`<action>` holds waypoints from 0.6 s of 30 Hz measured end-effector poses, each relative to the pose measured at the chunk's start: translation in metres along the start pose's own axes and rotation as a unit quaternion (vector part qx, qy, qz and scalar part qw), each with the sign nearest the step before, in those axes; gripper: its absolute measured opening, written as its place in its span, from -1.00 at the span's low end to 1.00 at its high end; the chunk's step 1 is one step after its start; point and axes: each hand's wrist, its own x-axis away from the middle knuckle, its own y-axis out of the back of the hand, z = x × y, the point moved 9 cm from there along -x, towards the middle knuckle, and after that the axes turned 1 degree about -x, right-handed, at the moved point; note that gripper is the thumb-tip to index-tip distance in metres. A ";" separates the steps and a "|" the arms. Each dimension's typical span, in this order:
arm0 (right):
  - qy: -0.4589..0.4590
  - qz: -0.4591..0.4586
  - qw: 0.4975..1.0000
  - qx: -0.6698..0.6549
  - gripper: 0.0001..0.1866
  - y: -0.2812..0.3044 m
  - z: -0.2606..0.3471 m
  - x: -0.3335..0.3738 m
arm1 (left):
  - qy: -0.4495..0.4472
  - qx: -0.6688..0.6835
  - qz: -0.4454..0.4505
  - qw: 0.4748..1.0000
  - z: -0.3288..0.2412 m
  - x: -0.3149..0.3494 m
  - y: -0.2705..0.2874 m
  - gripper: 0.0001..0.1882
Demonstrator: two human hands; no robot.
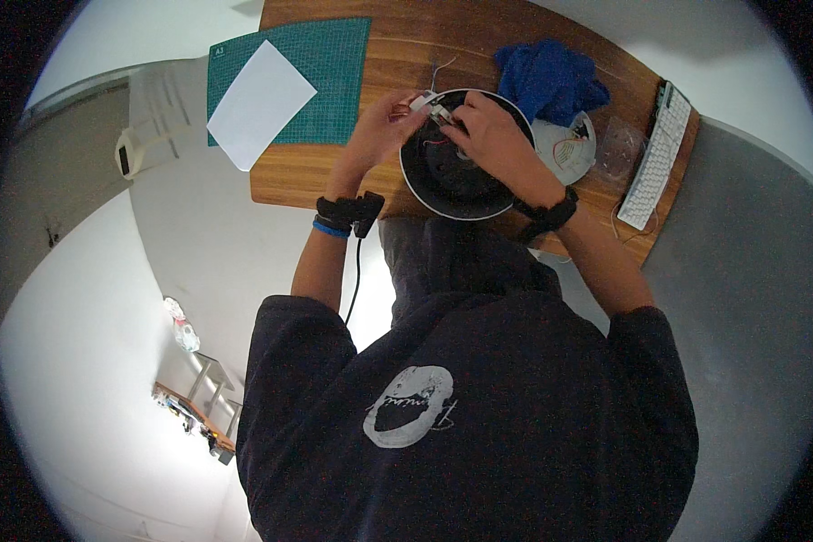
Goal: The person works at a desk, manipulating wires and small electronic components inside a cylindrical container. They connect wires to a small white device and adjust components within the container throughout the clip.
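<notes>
A round, shallow black housing with a white rim point(447, 185) stands at the near edge of the wooden table, right in front of my body. Over its far left edge, my left hand point(379, 135) pinches a small white part point(420, 102) with a thin wire. My right hand point(497, 135) reaches over the housing from the right. Its fingers are bent together at a small pale piece point(441, 115) beside that white part; the fingers partly hide what they grip. A short reddish wire point(435, 142) lies inside the housing.
A white sheet point(260, 107) lies on a green cutting mat point(341, 81) at the left. Right of the housing are a blue cloth point(551, 79), a pale disc with wires point(576, 163), a clear plastic tray point(619, 149) and a white keyboard point(657, 155). A black cable point(357, 280) hangs from my left wrist.
</notes>
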 end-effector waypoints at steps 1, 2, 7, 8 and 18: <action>-0.010 0.007 1.000 -0.016 -0.72 -0.001 -0.002 0.000 | -0.039 -0.080 -0.006 0.996 -0.010 0.005 -0.001 -0.52; -0.003 0.008 1.000 -0.021 -0.71 0.000 -0.001 0.000 | -0.045 -0.081 -0.010 0.996 -0.009 0.006 -0.001 -0.52; 0.005 -0.018 0.999 -0.046 -0.68 -0.002 -0.007 -0.003 | -0.022 -0.123 -0.031 0.992 -0.006 0.006 0.003 -0.52; -0.005 -0.010 0.999 -0.048 -0.68 -0.003 -0.009 -0.003 | -0.021 -0.127 -0.023 0.991 -0.005 0.005 0.002 -0.51; 0.007 -0.008 0.998 -0.064 -0.69 -0.007 -0.014 -0.005 | -0.020 -0.030 0.012 0.999 -0.002 0.000 -0.001 -0.48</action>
